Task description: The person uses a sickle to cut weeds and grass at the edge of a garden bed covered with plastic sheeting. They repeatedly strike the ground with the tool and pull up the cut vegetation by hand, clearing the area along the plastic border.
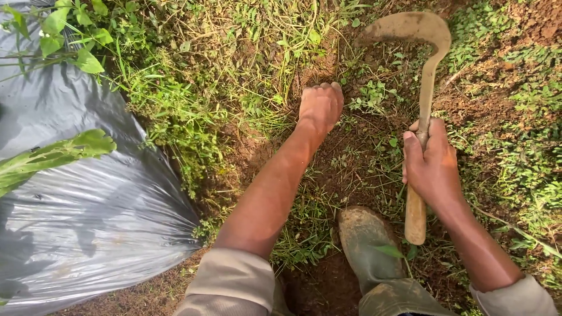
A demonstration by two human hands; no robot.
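I see outdoor ground, red soil (345, 169) patched with weeds (181, 111), grey plastic sheet (88, 216) at nine o'clock. My left hand (319, 108) is clenched down in the dirt at twelve. My right hand (430, 167) grips a sickle (424, 88) by its wooden handle at three, blade curving up toward one; muddy boot (366, 246) at six

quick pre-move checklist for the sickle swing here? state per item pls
1. Right hand grip on sickle handle: ok, fingers wrapped.
2. Blade raised off the soil: ok.
3. Left hand away from blade: ok, apart, fist on the ground.
4. Left hand gripping weeds: cannot tell, fingers closed.
5. Boot out of blade path: ok, behind the hands.
6. Plastic sheet away from blade: ok, far left.
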